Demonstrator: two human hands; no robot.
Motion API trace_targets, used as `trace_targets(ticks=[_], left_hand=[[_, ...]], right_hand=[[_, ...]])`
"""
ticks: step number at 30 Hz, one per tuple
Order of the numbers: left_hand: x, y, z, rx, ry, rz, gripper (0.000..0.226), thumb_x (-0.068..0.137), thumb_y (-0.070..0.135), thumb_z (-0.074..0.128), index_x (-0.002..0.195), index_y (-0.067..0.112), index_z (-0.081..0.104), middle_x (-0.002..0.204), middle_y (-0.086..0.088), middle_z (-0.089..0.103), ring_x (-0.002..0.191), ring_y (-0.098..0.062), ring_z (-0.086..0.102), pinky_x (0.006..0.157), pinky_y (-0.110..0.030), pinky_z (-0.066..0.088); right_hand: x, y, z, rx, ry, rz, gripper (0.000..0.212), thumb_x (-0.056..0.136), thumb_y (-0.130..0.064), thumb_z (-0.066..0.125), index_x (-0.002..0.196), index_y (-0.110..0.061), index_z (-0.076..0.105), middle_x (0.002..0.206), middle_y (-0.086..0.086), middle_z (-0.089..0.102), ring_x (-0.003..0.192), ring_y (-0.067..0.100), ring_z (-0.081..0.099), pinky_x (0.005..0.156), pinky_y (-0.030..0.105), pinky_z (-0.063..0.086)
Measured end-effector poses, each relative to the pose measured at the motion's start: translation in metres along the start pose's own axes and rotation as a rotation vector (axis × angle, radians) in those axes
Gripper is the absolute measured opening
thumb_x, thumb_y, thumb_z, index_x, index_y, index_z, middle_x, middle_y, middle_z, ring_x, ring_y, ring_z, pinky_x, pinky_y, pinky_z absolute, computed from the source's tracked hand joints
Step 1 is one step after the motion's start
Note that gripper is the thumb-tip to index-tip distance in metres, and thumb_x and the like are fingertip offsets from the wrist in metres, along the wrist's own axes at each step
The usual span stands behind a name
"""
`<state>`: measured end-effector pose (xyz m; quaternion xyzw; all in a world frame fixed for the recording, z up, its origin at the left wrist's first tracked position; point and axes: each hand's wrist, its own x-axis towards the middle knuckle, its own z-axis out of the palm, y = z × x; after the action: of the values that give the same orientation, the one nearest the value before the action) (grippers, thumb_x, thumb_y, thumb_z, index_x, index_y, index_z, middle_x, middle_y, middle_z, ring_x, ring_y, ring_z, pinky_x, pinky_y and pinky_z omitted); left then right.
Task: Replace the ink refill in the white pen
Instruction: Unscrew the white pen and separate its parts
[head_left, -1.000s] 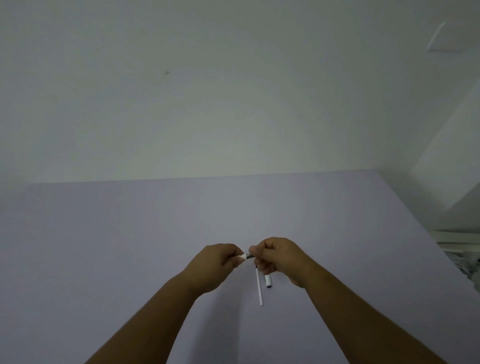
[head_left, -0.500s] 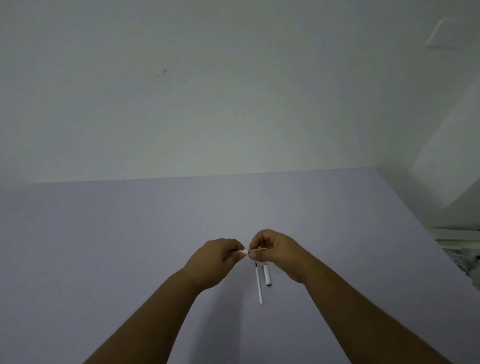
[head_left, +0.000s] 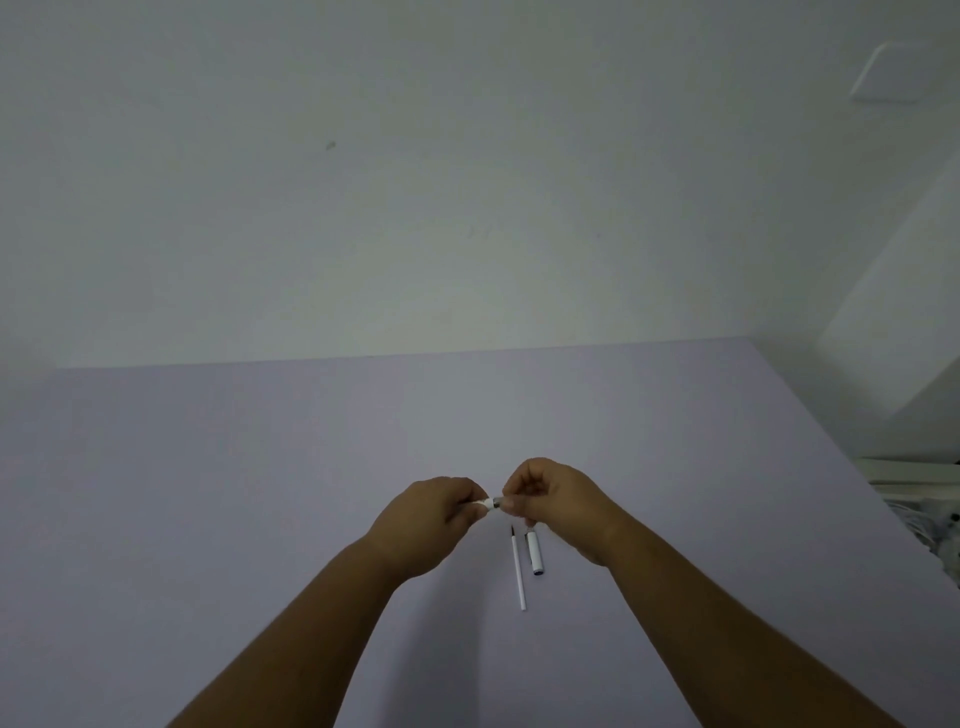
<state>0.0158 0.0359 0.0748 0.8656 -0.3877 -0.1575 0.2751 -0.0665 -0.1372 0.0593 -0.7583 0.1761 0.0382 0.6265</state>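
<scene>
My left hand (head_left: 423, 522) is closed round the white pen barrel (head_left: 488, 502), its end poking out toward 3 o'clock. My right hand (head_left: 558, 504) pinches the dark tip piece (head_left: 498, 502) at that end. On the lilac table (head_left: 208, 493), at 5 o'clock from the grip, the thin white refill (head_left: 518, 574) lies just beside the pen cap (head_left: 534, 552).

A plain indoor room: bare white wall (head_left: 467, 182) behind lilac table (head_left: 208, 493).

Bare forearms, bare hands (head_left: 498, 512) (no sleeves)
</scene>
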Motion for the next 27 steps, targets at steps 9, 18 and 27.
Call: trace_targets(ticks=[9, 18, 27], left_hand=[[-0.007, 0.0, 0.0, 0.014, -0.003, 0.0, 0.022, 0.093, 0.034, 0.047, 0.097, 0.021, 0.064, 0.082, 0.006, 0.061, 0.074, -0.011, 0.053, 0.061, -0.021, 0.04], [-0.012, 0.001, -0.001, 0.014, 0.007, -0.004, 0.021, 0.093, 0.034, 0.047, 0.098, 0.021, 0.064, 0.088, 0.003, 0.065, 0.077, -0.012, 0.055, 0.067, -0.025, 0.043], [-0.014, 0.002, -0.001, 0.013, 0.023, -0.005, 0.022, 0.094, 0.033, 0.047, 0.099, 0.021, 0.064, 0.084, 0.007, 0.061, 0.075, -0.01, 0.054, 0.061, -0.019, 0.04]], right_hand=[[-0.006, 0.001, 0.003, 0.022, -0.003, 0.0, 0.006, 0.081, -0.016, 0.067, 0.079, -0.021, 0.065, 0.077, 0.0, 0.066, 0.07, 0.013, 0.061, 0.074, 0.031, 0.055], [-0.01, 0.0, 0.005, 0.029, -0.033, 0.01, 0.008, 0.078, -0.017, 0.071, 0.084, -0.02, 0.066, 0.083, 0.003, 0.067, 0.076, 0.018, 0.063, 0.076, 0.034, 0.056], [-0.012, 0.0, 0.006, 0.067, -0.028, 0.001, 0.011, 0.078, -0.013, 0.07, 0.086, -0.02, 0.066, 0.082, 0.0, 0.066, 0.076, 0.016, 0.062, 0.075, 0.032, 0.054]])
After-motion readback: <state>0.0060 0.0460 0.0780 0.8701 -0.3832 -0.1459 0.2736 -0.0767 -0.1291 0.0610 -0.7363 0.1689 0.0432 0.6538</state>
